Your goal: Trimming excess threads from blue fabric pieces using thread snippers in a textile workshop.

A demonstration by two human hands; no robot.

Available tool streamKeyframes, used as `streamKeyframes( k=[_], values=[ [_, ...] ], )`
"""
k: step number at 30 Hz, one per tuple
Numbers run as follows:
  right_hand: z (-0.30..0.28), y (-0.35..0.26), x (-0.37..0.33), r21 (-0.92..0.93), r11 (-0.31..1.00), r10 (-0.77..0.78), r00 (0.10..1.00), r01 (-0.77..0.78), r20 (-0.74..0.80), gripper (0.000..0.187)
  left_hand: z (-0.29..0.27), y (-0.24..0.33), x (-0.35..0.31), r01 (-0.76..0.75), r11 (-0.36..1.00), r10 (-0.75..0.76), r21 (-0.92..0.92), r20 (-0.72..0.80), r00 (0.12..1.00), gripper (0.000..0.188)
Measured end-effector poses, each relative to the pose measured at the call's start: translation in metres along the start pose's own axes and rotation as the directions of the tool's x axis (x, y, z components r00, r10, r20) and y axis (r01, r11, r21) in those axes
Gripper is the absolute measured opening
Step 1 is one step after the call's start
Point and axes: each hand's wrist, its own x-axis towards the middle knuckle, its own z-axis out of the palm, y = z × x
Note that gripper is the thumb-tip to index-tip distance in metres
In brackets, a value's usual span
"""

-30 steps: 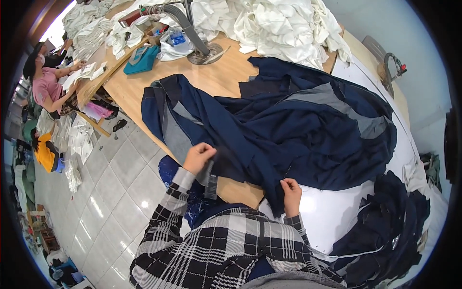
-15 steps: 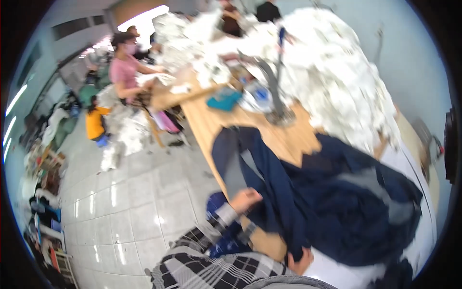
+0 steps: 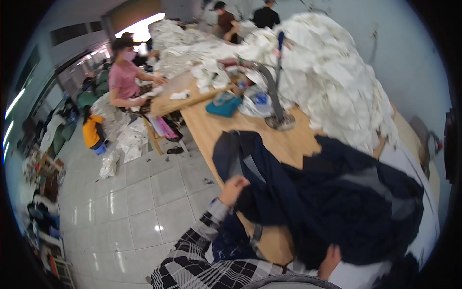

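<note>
A navy blue garment [image 3: 346,207] with grey panels lies bunched over the near end of the wooden table; its exact kind is hard to make out. My left hand [image 3: 234,190] pinches the garment's left edge, just past the table's side. At the garment's near edge is my right hand [image 3: 329,262], its fingers curled against the dark cloth. Part of that grip is hidden by the folds. A narrower navy section stretches up the table from between my hands, showing a grey strip.
The wooden table [image 3: 204,127] carries a teal pouch [image 3: 224,104] and a grey metal stand [image 3: 276,96]. White cloth [image 3: 332,72] is heaped high behind. A person in pink [image 3: 126,77] works at the adjoining table; another in orange [image 3: 92,131] sits low at the left.
My left hand has moved slightly left and up with the garment's edge. My right hand has shifted right along the near edge, and the cloth between them has spread wider.
</note>
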Motion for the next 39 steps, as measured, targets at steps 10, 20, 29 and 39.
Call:
streamKeyframes(
  k=[10, 20, 29, 39],
  values=[
    [-0.026, 0.202, 0.084, 0.993, 0.088, 0.047, 0.996, -0.076, 0.072, 0.042, -0.108, -0.006, -0.001, -0.068, 0.981, 0.027, -0.181, -0.218, 0.976, 0.022],
    [0.111, 0.024, -0.077, 0.238, 0.877, -0.446, 0.892, 0.418, 0.074, 0.023, -0.103, -0.013, -0.017, -0.055, 0.984, 0.009, -0.168, -0.267, 0.964, 0.023],
    [0.163, 0.010, -0.010, 0.247, 0.865, -0.468, 0.880, 0.437, 0.083, 0.015, -0.096, 0.050, -0.029, -0.100, 0.982, 0.070, -0.161, -0.183, 0.981, 0.009],
    [0.032, 0.036, 0.125, 0.630, 0.759, 0.015, 0.972, -0.165, 0.236, 0.013, -0.104, 0.080, -0.107, 0.143, 0.934, -0.237, 0.328, 0.264, 0.935, 0.007]
  ],
)
